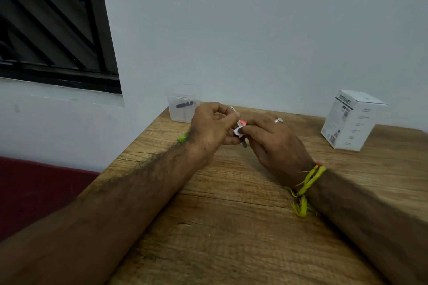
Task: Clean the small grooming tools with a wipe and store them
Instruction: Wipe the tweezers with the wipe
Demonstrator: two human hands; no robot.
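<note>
We held a small metal tool (pixel 238 126) w/ our left hand (pixel 212 125), fingers curled round it so it wouldn't slip. Our right hand (pixel 275 143) pinched a bit of white wipe (pixel 238 131) on the tool, prob. to rub it clean. Both hands were up over the wood table (pixel 231 215), near its far left end. A clear tub (pixel 183 106) w/ a dark tool (pixel 184 105) inside sat just past them by the gray wall (pixel 254 30). A white box (pixel 353 120) stood far right. A dark window (pixel 51 21) was at left.
</note>
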